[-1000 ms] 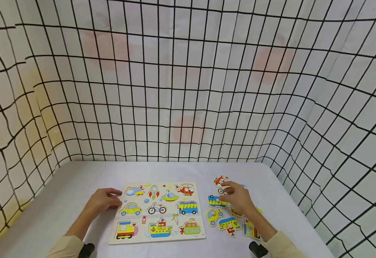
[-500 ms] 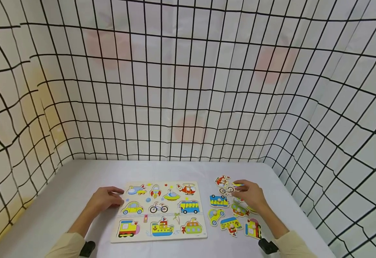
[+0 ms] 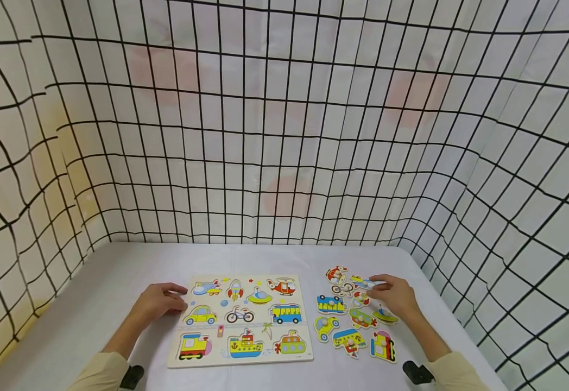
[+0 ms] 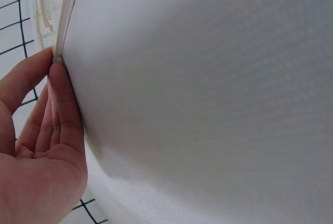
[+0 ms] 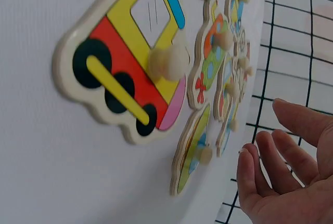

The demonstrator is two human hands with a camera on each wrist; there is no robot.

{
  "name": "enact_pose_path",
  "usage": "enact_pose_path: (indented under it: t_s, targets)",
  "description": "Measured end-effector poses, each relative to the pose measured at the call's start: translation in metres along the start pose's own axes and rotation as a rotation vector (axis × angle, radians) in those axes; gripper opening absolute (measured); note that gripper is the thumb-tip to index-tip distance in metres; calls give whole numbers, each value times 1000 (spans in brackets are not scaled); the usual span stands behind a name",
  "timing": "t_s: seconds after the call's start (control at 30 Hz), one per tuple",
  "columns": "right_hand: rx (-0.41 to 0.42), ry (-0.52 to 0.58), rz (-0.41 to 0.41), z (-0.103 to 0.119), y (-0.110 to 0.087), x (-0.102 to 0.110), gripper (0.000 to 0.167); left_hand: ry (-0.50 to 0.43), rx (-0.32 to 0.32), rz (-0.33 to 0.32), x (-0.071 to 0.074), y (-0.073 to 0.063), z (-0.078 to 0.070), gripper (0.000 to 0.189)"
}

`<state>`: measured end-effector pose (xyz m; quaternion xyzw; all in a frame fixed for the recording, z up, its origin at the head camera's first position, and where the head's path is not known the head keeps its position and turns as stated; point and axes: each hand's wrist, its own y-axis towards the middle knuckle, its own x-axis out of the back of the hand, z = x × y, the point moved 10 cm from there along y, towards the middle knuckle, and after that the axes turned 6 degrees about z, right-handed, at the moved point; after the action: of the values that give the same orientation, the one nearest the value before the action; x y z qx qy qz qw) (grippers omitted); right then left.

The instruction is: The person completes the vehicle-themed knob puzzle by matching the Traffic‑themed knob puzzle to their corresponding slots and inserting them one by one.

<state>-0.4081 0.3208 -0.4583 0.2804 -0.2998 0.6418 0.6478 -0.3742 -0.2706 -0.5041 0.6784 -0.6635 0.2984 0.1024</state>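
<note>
My left hand (image 3: 155,304) rests beside the left edge of a wooden peg puzzle board (image 3: 300,354) with printed vehicles. In the left wrist view its thumb and index fingertips are right at the edge of the board. Over on the right, my right hand (image 3: 397,296) hovers beside the airplane puzzle piece (image 3: 360,282), its thumb and fingers apart with nothing between them. Close by lie a rocket piece (image 3: 360,299), a flying saucer piece (image 3: 384,315) and a bicycle piece (image 3: 341,289). The right wrist view shows wooden knobs on the pieces.
Several more pieces lie right of the board, among them a helicopter (image 3: 335,275), a bus (image 3: 330,304), a car (image 3: 326,328), a ship (image 3: 349,341) and a train (image 3: 383,346). A black-grid white sheet (image 3: 284,136) encloses the white table (image 3: 245,258).
My right hand has moved rightward from over the helicopter and bicycle pieces to beside the airplane piece, uncovering the pieces beneath. My left hand has stayed at the board's edge.
</note>
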Motion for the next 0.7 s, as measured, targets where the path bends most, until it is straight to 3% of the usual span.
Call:
enact_pose_path:
  t_s: [0.23,0.7]
  targets:
    - [-11,-2,-24,-11,1,11,44,-12,10,4,1,0,1,47]
    - [-54,32,-69,-20,20,0,41,-23,7,-4,0,-2,0,44]
